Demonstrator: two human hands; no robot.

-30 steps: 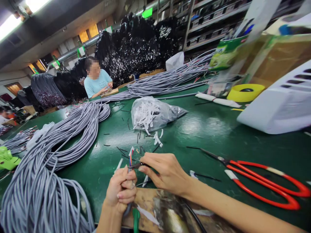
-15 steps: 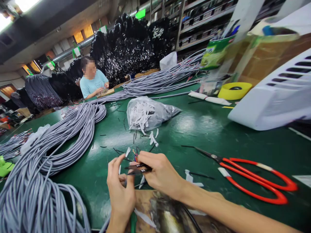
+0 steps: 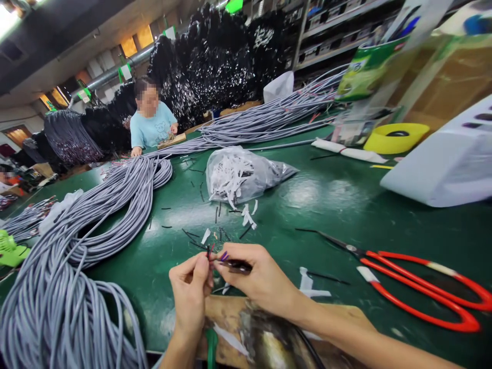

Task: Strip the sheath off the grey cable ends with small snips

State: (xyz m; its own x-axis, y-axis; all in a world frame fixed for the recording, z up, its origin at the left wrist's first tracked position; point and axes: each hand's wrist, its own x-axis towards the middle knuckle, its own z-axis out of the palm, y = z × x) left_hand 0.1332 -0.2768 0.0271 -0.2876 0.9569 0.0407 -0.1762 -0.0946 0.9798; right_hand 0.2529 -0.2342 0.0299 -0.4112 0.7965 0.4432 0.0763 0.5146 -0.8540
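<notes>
Fingers pinched together, my left hand (image 3: pixel 190 287) grips a small group of thin coloured wires (image 3: pixel 210 252), some black and some red. My right hand (image 3: pixel 265 277) meets it fingertip to fingertip, closed around black tweezers (image 3: pixel 240 265). Purple wire ends (image 3: pixel 224 256) show between the right fingertips and the tweezers. Both hands are above the table's near edge, just over a stained wooden board (image 3: pixel 346 313). The tips of the tweezers and most of the wires are hidden by my fingers.
Coiled grey cables (image 3: pixel 107 225) fill the left side of the green table (image 3: pixel 346 225). A clear bag of white scraps (image 3: pixel 238 177) lies ahead. Red-handled scissors (image 3: pixel 418 287) rest at right, near a white plastic bin (image 3: pixel 438 174). Across the table sits a person in light blue (image 3: pixel 154 125).
My left fingers have gone from spread to pinched on the wires, and the tweezers have turned in my right hand. The co-worker's hand has moved toward the cables. The view shifted slightly.
</notes>
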